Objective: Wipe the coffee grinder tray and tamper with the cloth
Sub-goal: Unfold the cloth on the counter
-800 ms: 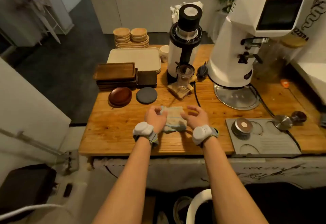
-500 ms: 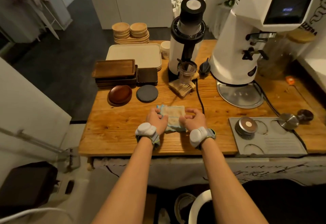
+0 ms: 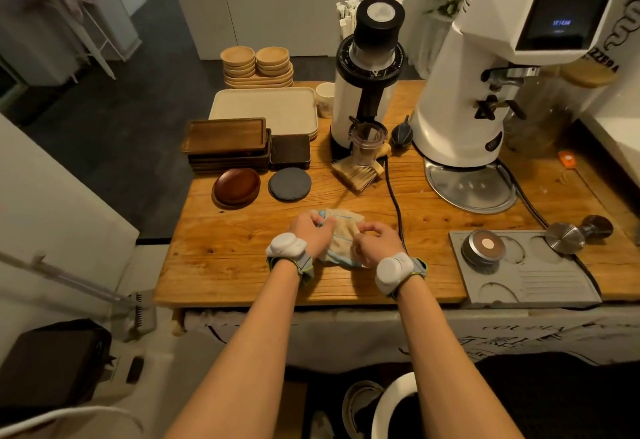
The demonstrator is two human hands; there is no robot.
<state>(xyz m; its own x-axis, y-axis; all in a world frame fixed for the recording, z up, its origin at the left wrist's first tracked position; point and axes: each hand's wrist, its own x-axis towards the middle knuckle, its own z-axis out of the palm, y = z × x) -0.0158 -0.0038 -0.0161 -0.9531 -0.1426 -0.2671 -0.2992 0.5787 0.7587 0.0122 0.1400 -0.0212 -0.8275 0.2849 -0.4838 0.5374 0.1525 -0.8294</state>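
Observation:
A beige cloth with a blue edge lies bunched on the wooden table, gripped from both sides. My left hand holds its left part and my right hand pinches its right part. To the right, the round steel tray sits under the big white coffee grinder. The tamper, with a steel base and a dark knob, lies on its side at the far edge of the grey tamping mat. Both are well right of my hands.
A round distributor stands on the mat. A smaller black-and-white grinder with a dosing cup and brush stands behind the cloth; its black cable runs past my right hand. Stacked trays, coasters and wooden saucers fill the left.
The cloth has gone from a flat folded square to a bunched wad as both hands closed on it. The view has shifted slightly.

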